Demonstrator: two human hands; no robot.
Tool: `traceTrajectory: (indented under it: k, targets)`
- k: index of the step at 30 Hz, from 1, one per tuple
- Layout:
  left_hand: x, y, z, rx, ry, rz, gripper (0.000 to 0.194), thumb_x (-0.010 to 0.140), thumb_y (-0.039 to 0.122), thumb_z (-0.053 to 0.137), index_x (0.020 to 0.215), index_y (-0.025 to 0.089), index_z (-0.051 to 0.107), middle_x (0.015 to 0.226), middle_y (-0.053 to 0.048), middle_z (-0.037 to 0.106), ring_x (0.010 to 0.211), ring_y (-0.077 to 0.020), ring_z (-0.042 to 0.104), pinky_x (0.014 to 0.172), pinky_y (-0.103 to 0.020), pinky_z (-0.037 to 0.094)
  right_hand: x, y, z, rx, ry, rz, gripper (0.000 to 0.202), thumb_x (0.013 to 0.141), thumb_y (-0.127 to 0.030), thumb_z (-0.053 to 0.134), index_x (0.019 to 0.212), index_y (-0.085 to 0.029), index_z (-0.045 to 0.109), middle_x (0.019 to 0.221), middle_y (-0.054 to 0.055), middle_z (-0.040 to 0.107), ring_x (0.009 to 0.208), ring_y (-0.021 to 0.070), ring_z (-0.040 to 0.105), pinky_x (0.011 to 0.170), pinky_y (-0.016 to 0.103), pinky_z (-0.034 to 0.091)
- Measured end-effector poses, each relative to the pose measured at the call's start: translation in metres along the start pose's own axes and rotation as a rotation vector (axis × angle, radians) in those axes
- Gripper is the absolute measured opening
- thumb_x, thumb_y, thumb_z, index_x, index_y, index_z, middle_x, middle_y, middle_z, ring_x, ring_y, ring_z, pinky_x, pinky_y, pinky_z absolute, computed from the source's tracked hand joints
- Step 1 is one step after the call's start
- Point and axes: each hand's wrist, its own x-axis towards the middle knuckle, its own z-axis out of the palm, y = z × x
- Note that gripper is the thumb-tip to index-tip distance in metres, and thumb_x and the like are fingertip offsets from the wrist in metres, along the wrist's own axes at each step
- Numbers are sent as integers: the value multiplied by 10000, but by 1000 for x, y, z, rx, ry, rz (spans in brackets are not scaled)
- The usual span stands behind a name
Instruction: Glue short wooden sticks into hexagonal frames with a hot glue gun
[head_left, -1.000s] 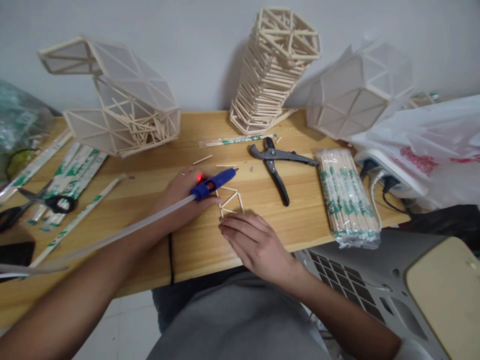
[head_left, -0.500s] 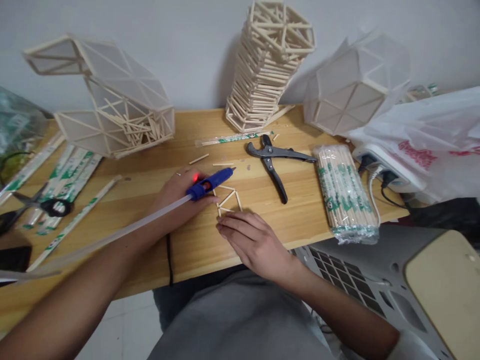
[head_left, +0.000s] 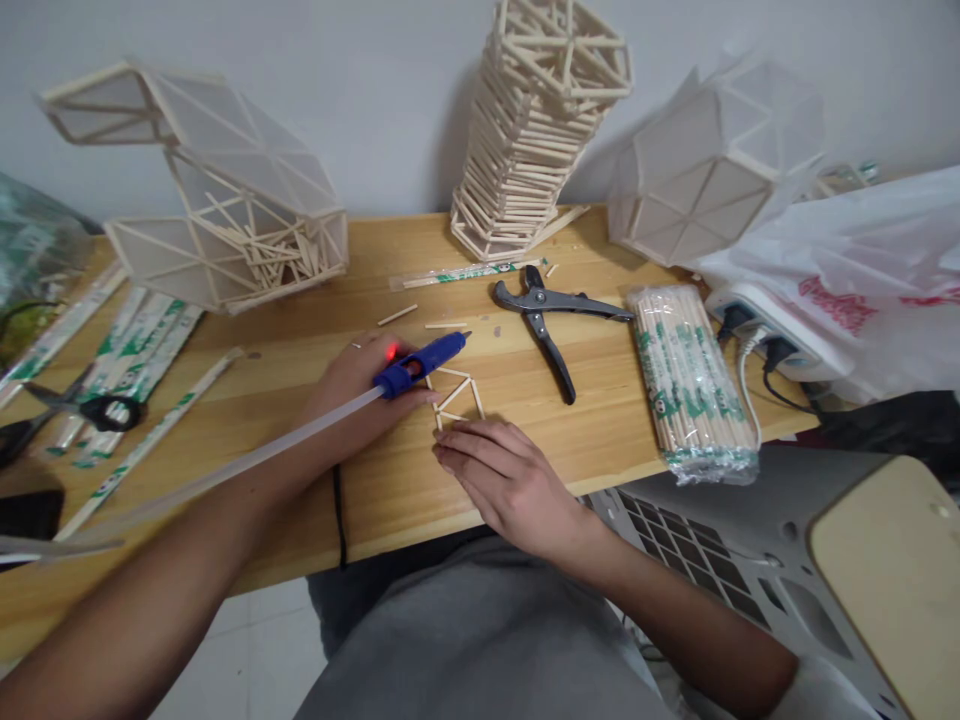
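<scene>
My left hand (head_left: pixel 356 390) is closed around a blue hot glue gun (head_left: pixel 427 364) whose red light is lit. Its nozzle points right, above the table, and a long translucent glue stick (head_left: pixel 300 440) trails from its rear over my forearm. Just below the gun lies a small flat frame of cut wooden sticks (head_left: pixel 454 398), triangles joined together, partly hidden by the gun and my fingers. My right hand (head_left: pixel 514 487) rests at the frame's near side, fingers together and fingertips pinching its lower edge.
Black-handled cutters (head_left: pixel 544 310) lie right of the frame, beyond them a pack of wrapped chopsticks (head_left: pixel 694 380) and a power strip (head_left: pixel 787 340). A stick tower (head_left: pixel 532 140) and papered stick structures (head_left: pixel 262 180) stand along the wall. Scissors (head_left: pixel 105 410) lie left.
Both hands, the glue gun and the stick frame keep their places. The view has shifted very slightly.
</scene>
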Motion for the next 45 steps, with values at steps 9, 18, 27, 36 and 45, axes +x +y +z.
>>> traceTrajectory:
  k: [9, 18, 27, 36, 45]
  targets:
    - [0, 0, 0, -11, -4, 33, 338, 897, 511, 810, 1059, 238, 696, 1029, -48, 745, 1016, -257, 678, 956, -397, 535, 0, -1, -1, 3, 0, 17, 288, 1082, -107, 578, 1325, -154, 725, 1362, 92, 787, 1326, 243, 684, 1133, 443, 574]
    - [0, -2, 0, -4, -2, 39, 363, 908, 559, 786, 1056, 239, 703, 1011, -45, 741, 1001, -258, 681, 952, -404, 536, 1, 0, 0, 0, 16, 6, 284, 1071, -95, 587, 1313, -137, 730, 1349, 95, 792, 1306, 250, 691, 1115, 436, 579]
    - [0, -3, 1, -8, 11, 49, 405, 905, 616, 772, 1052, 245, 706, 1014, -51, 754, 992, -263, 685, 936, -412, 543, 0, -1, 0, 11, 11, 17, 297, 1072, -107, 588, 1324, -156, 737, 1347, 90, 793, 1311, 243, 687, 1122, 436, 577]
    - [-1, -7, 2, 5, 11, 76, 376, 894, 557, 796, 1070, 236, 712, 1025, -56, 750, 980, -256, 679, 918, -393, 544, 0, 0, 1, 7, 28, 11, 293, 1081, -118, 587, 1326, -170, 737, 1337, 76, 799, 1296, 238, 698, 1120, 428, 576]
    - [-4, -5, -1, -28, 101, -2, 323, 918, 572, 729, 1006, 264, 685, 899, -6, 731, 828, -217, 679, 788, -335, 530, 5, -3, -2, 33, 18, 46, 257, 1077, -173, 617, 1291, -188, 760, 1336, 98, 796, 1283, 231, 719, 1120, 425, 593]
